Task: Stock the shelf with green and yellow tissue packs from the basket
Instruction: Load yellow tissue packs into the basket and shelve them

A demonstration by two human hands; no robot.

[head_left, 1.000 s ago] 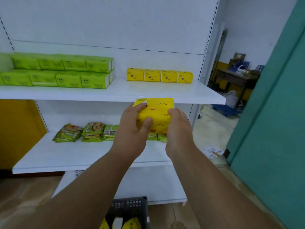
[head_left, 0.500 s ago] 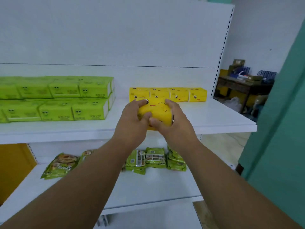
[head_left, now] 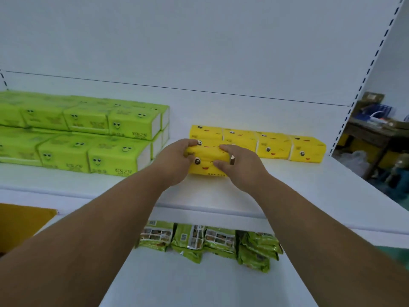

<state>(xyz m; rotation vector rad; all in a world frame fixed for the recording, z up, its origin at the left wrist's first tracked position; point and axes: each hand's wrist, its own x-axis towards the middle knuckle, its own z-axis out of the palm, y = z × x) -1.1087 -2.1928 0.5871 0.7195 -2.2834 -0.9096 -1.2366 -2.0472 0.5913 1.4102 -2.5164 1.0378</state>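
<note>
Both hands grip one yellow tissue pack [head_left: 208,161] at the centre of the frame, its base resting on the upper shelf [head_left: 287,185] just in front of the left end of a row of yellow packs [head_left: 257,141]. The left hand [head_left: 174,160] curls its fingers over the pack's left top edge; the right hand [head_left: 240,163] wraps the right end, thumb on the front face. The held pack carries a cartoon face: a round eye, a winking eye, a small red mouth, with a line of tiny print along the bottom edge too small to read.

The row behind counts four yellow packs side by side against the back panel, each with the same face.

At the left of the frame sits a block of green tissue packs [head_left: 88,136], stacked two layers high, each with a pair of eyes and dark characters printed low on the front; the writing is blurred, and the block runs off the left edge, so its count cannot be told.

On the lower shelf [head_left: 199,284], at bottom centre, lie green snack packets [head_left: 210,242], perhaps five, overlapping and partly hidden by the arms.
</note>
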